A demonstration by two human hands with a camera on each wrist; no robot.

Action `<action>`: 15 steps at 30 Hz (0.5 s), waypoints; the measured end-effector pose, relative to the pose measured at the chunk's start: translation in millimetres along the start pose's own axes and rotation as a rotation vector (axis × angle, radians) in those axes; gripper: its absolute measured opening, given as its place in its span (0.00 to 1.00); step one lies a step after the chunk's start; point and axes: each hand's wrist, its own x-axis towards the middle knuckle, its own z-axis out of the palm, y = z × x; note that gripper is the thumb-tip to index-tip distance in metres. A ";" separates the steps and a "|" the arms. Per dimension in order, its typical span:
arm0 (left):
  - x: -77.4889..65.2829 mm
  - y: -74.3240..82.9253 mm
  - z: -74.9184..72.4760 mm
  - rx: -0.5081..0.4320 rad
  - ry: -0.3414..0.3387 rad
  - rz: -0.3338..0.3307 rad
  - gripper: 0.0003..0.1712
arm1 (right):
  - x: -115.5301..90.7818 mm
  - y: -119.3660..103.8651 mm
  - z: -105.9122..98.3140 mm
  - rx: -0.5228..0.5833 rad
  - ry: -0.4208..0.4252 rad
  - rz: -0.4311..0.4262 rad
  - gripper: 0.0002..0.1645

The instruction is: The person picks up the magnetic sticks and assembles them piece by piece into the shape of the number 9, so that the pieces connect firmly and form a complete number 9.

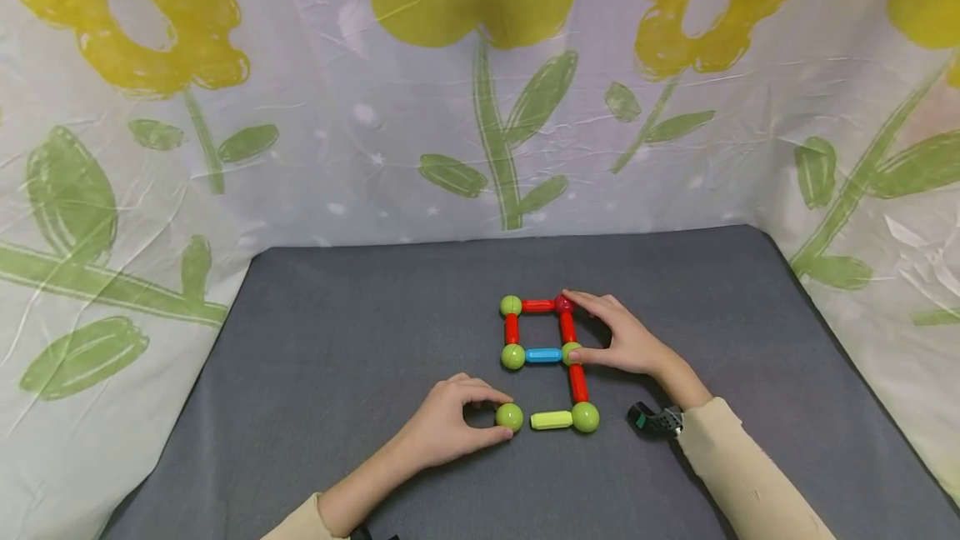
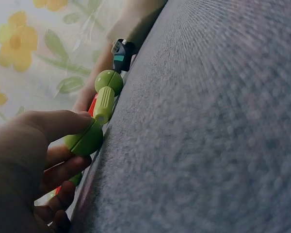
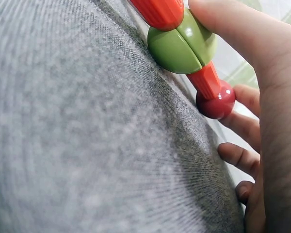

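Observation:
My left hand (image 1: pixel 448 423) pinches a loose green ball (image 1: pixel 509 418) between thumb and fingers, low over the cloth. To its right in the head view, a yellow-green magnetic rod (image 1: pixel 551 420) points left from another green ball (image 1: pixel 586 417), with a narrow gap before the pinched ball. My right hand (image 1: pixel 633 342) holds the right side of a square of magnetic rods and balls. Its thumb is on a green ball (image 3: pixel 182 46) and its fingertips touch a red ball (image 3: pixel 216 101). A red rod (image 1: pixel 578 383) joins the square to the lower green ball.
Completing the square are red rods (image 1: pixel 537 306), a blue rod (image 1: pixel 543 355) and two green balls (image 1: pixel 513 357) on the left. Dark grey cloth (image 1: pixel 360 315) covers the table. Behind it hangs a flowered curtain (image 1: pixel 337 148). A dark wrist strap (image 1: pixel 655 421) sits on the right wrist.

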 end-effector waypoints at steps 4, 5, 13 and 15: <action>-0.8 -1.6 0.6 -0.006 -0.019 -0.011 0.18 | 0.3 -1.5 0.4 0.000 0.000 -0.002 0.56; -0.8 -1.7 0.6 -0.006 -0.019 -0.013 0.17 | 0.2 -1.7 0.4 0.000 0.000 0.000 0.56; -0.1 -1.7 1.0 0.016 -0.018 -0.015 0.18 | -0.6 -5.5 -6.8 0.011 0.009 -0.017 0.56; -0.2 -1.8 1.1 0.022 -0.018 -0.016 0.18 | -1.3 -10.2 -10.9 0.016 0.039 -0.043 0.53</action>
